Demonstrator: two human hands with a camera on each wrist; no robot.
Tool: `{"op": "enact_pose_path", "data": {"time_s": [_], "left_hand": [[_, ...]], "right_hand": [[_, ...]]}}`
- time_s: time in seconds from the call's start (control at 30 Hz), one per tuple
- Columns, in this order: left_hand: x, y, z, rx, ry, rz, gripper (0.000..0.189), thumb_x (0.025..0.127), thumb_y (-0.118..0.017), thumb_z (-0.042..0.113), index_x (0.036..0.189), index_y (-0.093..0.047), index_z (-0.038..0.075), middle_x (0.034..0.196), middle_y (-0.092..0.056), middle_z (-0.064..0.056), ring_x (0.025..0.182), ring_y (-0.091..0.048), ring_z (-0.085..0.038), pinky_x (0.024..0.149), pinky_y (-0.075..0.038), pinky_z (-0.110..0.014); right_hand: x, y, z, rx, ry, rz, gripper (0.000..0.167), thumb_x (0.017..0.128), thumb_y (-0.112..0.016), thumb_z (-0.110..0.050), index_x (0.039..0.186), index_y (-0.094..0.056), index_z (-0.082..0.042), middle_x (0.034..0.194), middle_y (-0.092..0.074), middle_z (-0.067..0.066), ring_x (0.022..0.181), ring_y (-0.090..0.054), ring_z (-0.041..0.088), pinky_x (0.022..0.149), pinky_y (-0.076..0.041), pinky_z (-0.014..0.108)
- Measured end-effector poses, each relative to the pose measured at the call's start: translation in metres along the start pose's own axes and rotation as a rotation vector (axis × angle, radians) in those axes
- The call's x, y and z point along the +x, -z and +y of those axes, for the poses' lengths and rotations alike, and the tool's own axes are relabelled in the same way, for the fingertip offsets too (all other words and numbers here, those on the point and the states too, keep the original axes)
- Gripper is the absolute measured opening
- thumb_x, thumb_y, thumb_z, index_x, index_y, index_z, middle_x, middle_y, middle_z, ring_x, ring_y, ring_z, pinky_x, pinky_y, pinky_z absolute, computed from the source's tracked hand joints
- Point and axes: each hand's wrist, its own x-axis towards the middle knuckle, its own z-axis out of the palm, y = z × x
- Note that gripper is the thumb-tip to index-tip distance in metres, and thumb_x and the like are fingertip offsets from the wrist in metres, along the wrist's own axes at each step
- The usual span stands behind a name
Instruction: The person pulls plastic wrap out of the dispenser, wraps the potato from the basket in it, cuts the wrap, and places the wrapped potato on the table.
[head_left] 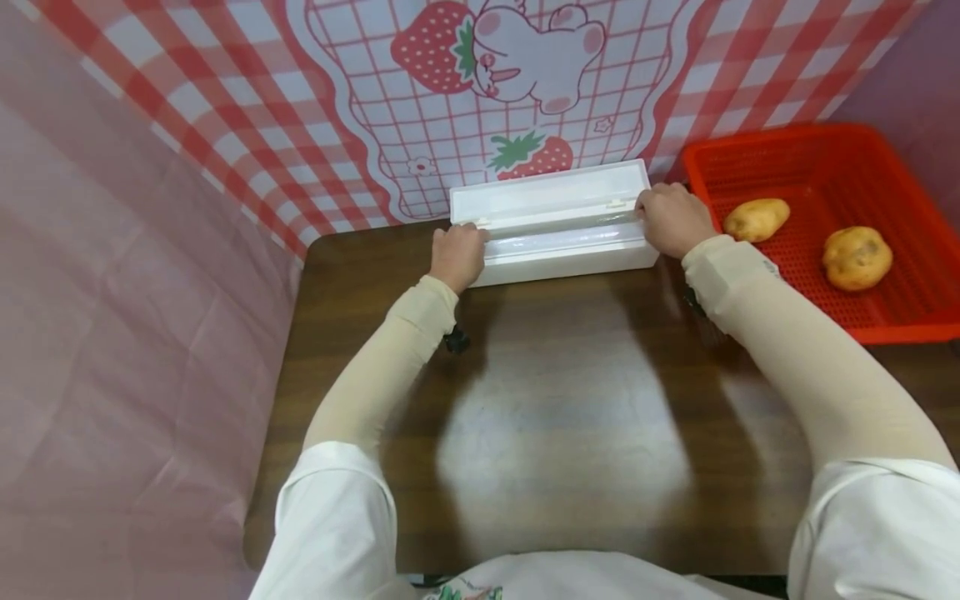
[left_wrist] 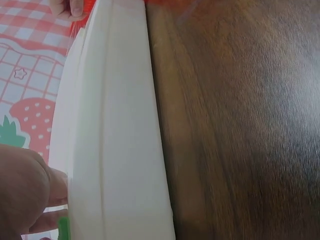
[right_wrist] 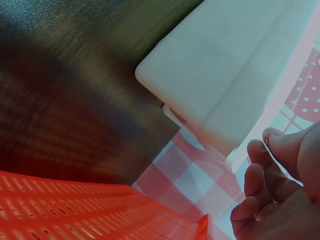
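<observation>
Head view: fingers of the right hand (head_left: pixel 675 218) appear to pinch clear film (head_left: pixel 558 238); those of the left hand (head_left: pixel 459 255) curl, their hold unclear. Film should be light, limp, clingy, best held by its edge; it lies between the hands over the white box (head_left: pixel 566 265), far on the tabletop (head_left: pixel 562 500).

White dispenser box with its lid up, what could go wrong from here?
The raised lid might drop onto the left hand or right hand, both close to it. The clear film could fold and cling to itself if pulled unevenly. The right hand is near the red plastic basket, so an outward swing might bump it and roll the potatoes.
</observation>
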Motion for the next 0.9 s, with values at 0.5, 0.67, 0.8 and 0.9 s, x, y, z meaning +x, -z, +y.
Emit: {"op": "enact_pose_path", "data": {"time_s": [0.5,0.67,0.8,0.9], "left_hand": [[-0.002,0.003,-0.012,0.009,-0.006,0.047,0.024,0.104,-0.053,0.010,0.100,-0.076,0.012,0.093,-0.072,-0.008,0.084,-0.060,-0.026,0.071,-0.045,-0.042],[0.000,0.003,-0.015,0.020,-0.023,0.056,0.021,0.101,-0.055,0.006,0.098,-0.075,0.011,0.091,-0.071,-0.008,0.082,-0.061,-0.028,0.071,-0.046,-0.043],[-0.001,0.002,-0.017,0.034,-0.025,0.088,0.019,0.097,-0.058,0.003,0.095,-0.075,0.010,0.090,-0.070,-0.009,0.085,-0.063,-0.029,0.073,-0.047,-0.044],[-0.002,0.002,-0.019,0.034,-0.020,0.121,0.019,0.097,-0.059,0.004,0.093,-0.076,0.011,0.090,-0.069,-0.009,0.087,-0.063,-0.029,0.072,-0.047,-0.044]], "right_hand": [[-0.003,-0.007,0.006,0.051,0.004,0.095,0.024,0.098,-0.056,-0.012,0.113,-0.068,0.003,0.112,-0.063,0.029,0.101,-0.051,0.046,0.093,-0.044,0.064],[-0.003,-0.006,0.006,0.054,-0.017,0.100,0.025,0.100,-0.055,-0.013,0.115,-0.067,0.003,0.114,-0.061,0.029,0.103,-0.050,0.045,0.096,-0.044,0.063],[-0.004,-0.006,0.003,0.059,-0.028,0.113,0.025,0.100,-0.054,-0.012,0.116,-0.067,0.003,0.115,-0.062,0.029,0.103,-0.052,0.045,0.097,-0.044,0.063],[-0.005,-0.007,0.002,0.068,-0.038,0.115,0.026,0.101,-0.054,-0.013,0.117,-0.067,0.003,0.115,-0.062,0.029,0.103,-0.052,0.045,0.098,-0.043,0.062]]}}
